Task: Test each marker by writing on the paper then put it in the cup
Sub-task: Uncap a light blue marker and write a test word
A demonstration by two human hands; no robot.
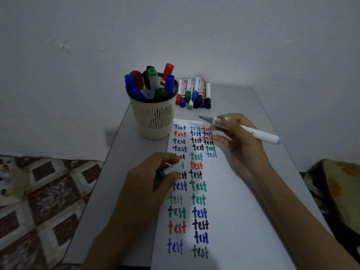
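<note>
My right hand pinches the uncapped light-blue marker, tip raised off the paper; my left hand curls closed around its cap, ready for recapping.

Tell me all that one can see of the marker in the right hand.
The marker is slim, with a white plastic-looking barrel and a pale blue end. It is uncapped: its greyish tip points up-left, toward the cup, above the top of the paper and not touching it. The right hand grips it near the tip. The left hand holds what seems its cap.
</note>
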